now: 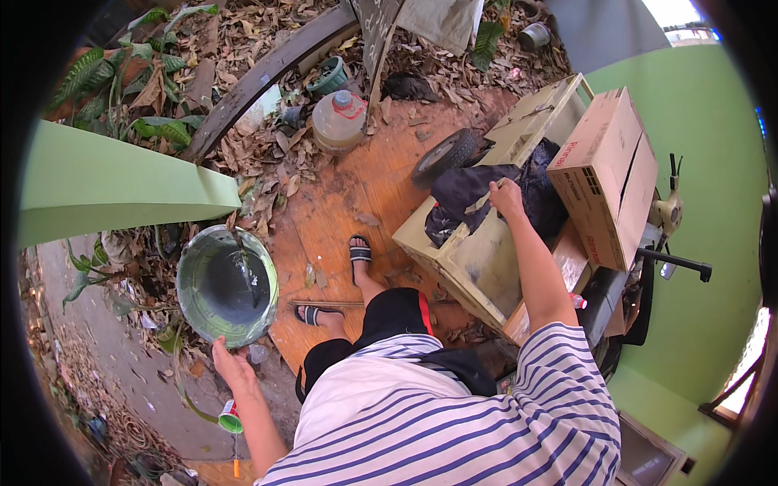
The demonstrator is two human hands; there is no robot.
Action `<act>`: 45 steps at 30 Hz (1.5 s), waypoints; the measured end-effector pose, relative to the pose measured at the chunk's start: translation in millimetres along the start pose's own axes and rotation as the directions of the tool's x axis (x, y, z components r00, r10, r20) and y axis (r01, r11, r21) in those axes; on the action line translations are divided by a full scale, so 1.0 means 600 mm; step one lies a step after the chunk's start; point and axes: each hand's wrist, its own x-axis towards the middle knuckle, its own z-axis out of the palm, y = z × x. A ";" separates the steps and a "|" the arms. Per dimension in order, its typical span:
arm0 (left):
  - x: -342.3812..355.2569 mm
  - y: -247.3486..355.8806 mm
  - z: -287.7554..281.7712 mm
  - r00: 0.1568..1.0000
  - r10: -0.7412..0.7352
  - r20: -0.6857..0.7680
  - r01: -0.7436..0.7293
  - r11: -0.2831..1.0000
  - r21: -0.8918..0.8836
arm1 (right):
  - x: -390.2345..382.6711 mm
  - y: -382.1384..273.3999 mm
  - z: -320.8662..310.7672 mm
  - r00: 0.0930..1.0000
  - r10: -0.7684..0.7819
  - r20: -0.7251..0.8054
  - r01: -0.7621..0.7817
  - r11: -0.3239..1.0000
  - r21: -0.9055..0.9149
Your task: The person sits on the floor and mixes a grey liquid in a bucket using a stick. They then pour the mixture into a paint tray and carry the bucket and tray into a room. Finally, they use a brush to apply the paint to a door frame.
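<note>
A round bucket [188, 279], green at the rim and dark grey inside, is tilted so its opening faces me at the left. My left hand [233, 364] is closed on its lower rim. Inside the bucket lies a pale streak or splash. On the right, my right hand [506, 197] pinches the edge of a black plastic bag [466, 190], draped over a cream wooden cabinet-like box [478, 263]. More shiny black plastic [541, 182] bulges beside that hand. Below my left hand, near the forearm, is a small red and green cup [230, 417] with an orange-handled tool [236, 467].
A cardboard carton [608, 178] rests on the cream box's right side, beside a parked motor scooter [668, 212]. A small wheel [444, 158] stands behind the box. Ahead are a large water jug [339, 121] and dry leaves. A green ledge [121, 182] juts in from the left.
</note>
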 end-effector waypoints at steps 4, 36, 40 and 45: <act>0.005 -0.005 -0.012 1.000 -0.001 0.005 0.002 1.000 -0.016 | -0.004 -0.028 0.013 0.994 -0.092 -0.056 0.082 0.985 -0.151; -0.033 0.006 0.002 1.000 0.025 -0.010 -0.025 0.998 -0.061 | -0.065 -0.096 -0.022 0.879 -0.472 0.076 0.478 0.864 -0.157; -0.029 0.000 -0.008 0.999 0.035 -0.008 -0.036 0.996 -0.077 | -0.063 -0.087 -0.018 0.920 -0.363 0.147 0.370 0.929 -0.018; -0.033 -0.007 -0.040 0.998 0.049 -0.036 -0.052 0.993 -0.104 | -0.078 -0.119 -0.016 0.895 -0.437 0.095 0.446 0.883 -0.144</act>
